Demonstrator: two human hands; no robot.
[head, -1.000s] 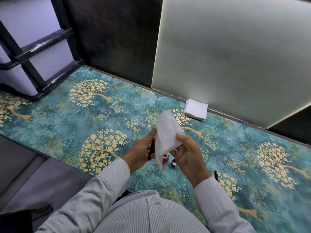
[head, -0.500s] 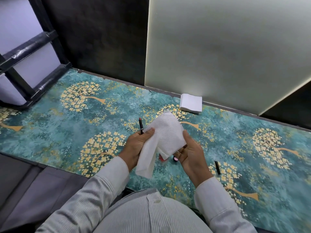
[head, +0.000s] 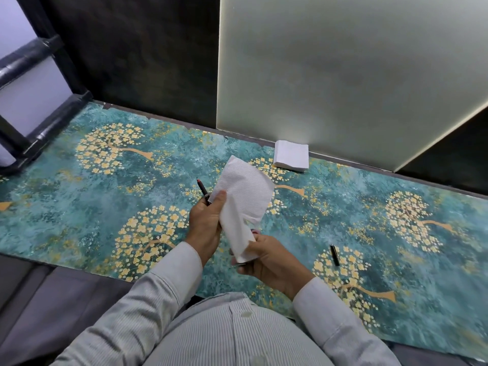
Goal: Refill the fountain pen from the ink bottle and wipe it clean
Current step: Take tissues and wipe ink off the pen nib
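The teal worktop (head: 79, 196), patterned with gold trees, carries a stack of white napkins (head: 291, 159) and a black pen cap (head: 334, 255). Left hand (head: 204, 223) pinches the slim dark fountain pen (head: 203, 191) and a white paper tissue (head: 241, 204); right hand (head: 266, 262) grips the tissue's lower end. Ink could smear the fingers if the nib slips. The ink bottle is hidden behind tissue.

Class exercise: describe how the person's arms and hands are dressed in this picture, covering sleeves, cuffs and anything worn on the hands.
Both arms wear long pale shirt sleeves with fine stripes, ending in plain buttoned-style cuffs at the wrists. The left hand and right hand are bare: no gloves, and no rings or watch visible.
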